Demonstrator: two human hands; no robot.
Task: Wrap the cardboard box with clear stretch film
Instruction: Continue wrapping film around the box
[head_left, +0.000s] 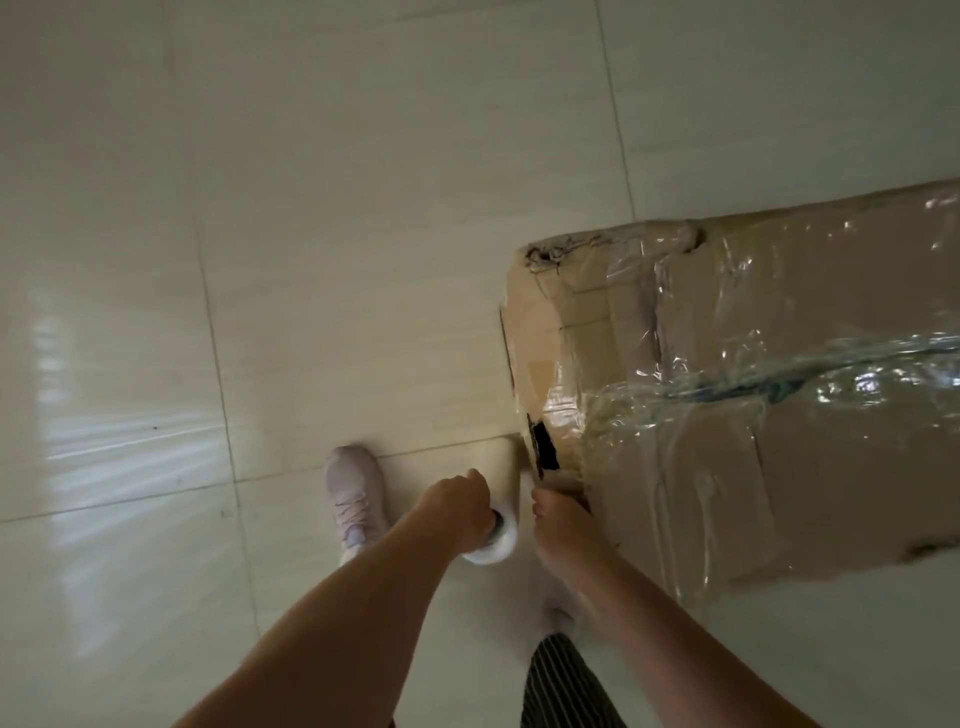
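Head | 1 box | 1 film roll | left hand fingers grip roll | right hand fingers unclear

Head view, steeply down, floor near

This is an indoor room, floored with large glossy cream ceramic tiles joined by thin grey grout lines. A pale streaked light reflection lies at the left. Whether it is a home or a storeroom cannot be told.
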